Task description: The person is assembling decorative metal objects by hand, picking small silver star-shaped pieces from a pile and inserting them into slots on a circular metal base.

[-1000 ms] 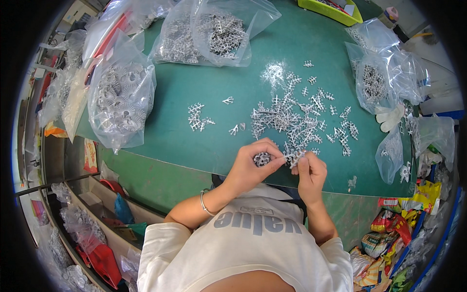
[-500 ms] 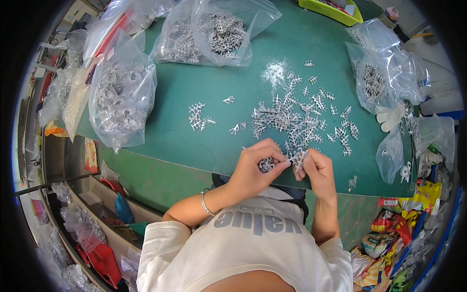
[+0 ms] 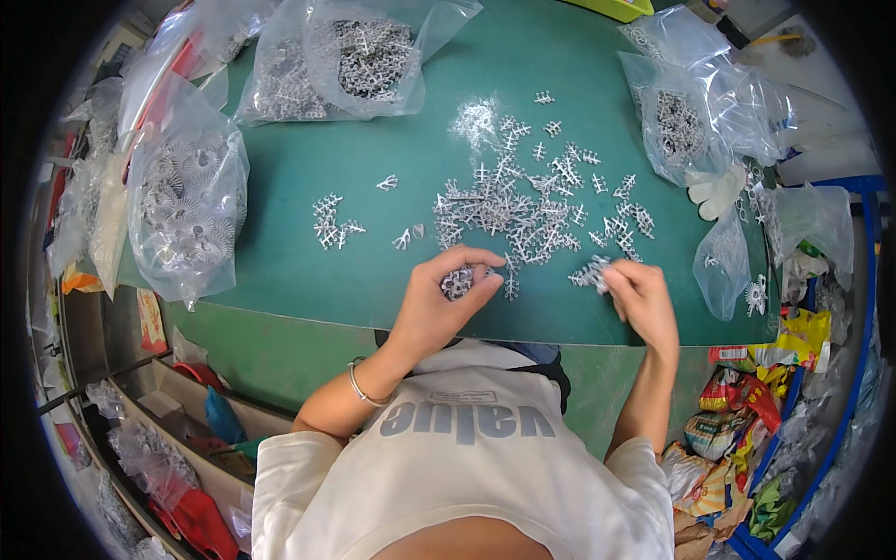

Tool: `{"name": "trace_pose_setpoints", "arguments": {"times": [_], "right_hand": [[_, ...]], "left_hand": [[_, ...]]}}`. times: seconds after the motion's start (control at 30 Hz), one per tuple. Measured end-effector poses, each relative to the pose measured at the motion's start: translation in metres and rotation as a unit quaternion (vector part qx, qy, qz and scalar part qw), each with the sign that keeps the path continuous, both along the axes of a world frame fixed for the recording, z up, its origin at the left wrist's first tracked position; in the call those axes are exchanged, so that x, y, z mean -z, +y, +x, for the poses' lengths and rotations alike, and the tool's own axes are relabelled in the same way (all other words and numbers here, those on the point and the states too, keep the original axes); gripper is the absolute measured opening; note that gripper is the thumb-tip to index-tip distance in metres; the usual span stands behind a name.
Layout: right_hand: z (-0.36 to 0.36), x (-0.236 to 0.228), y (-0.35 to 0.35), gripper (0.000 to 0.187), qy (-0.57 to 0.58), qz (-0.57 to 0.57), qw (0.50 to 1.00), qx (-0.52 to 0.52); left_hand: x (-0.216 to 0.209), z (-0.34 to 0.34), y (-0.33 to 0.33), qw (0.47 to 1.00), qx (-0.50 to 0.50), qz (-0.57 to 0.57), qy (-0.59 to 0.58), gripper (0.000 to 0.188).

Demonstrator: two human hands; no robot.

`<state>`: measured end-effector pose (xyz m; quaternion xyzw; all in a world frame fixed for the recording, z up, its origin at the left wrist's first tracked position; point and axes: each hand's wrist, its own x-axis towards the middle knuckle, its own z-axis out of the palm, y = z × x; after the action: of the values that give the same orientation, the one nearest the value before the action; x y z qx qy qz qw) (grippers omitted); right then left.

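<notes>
My left hand (image 3: pixel 431 301) curls around a small bunch of silver branched metal pieces (image 3: pixel 456 283), near the front of the green table. Apart from it on the right, my right hand (image 3: pixel 646 301) pinches a cluster of similar branched pieces (image 3: pixel 588 273) just above the tabletop; motion blurs its fingertips slightly. Beyond both hands lies a loose pile of branched pieces (image 3: pixel 509 213), with single ones scattered to its right. A smaller group of branched pieces (image 3: pixel 329 222) lies to the left.
Clear bags of branched pieces (image 3: pixel 373 61) stand at the back left. A bag of round finned parts (image 3: pixel 187 201) sits on the left edge, another bag (image 3: pixel 679 126) at the right. White powder (image 3: pixel 476 121) dusts the green table (image 3: pixel 308 289). A white glove (image 3: pixel 717 191) lies right.
My right hand has moved away from the left, to the right, carrying a cluster of branched pieces. The left hand keeps its bunch. The whole view has shifted.
</notes>
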<state>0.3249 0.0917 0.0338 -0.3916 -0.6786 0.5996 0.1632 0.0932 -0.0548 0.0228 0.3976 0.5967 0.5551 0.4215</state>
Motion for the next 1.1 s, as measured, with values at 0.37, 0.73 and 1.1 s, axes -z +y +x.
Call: {"name": "trace_pose_setpoints", "arguments": {"times": [0.37,0.73,1.1], "right_hand": [[-0.012,0.004,0.011,0.031,-0.187,0.206,0.960,0.039],[-0.026,0.001,-0.007,0.028,-0.011,0.088,0.994,0.060],[-0.077,-0.013,-0.064,0.006,0.025,0.436,0.898,-0.055]], "left_hand": [[-0.001,0.004,0.002,1.000,0.005,0.000,-0.002,0.014],[-0.001,0.010,0.006,0.997,0.044,-0.017,-0.063,0.025],[0.004,0.010,0.006,0.811,0.066,-0.149,-0.562,0.032]]}}
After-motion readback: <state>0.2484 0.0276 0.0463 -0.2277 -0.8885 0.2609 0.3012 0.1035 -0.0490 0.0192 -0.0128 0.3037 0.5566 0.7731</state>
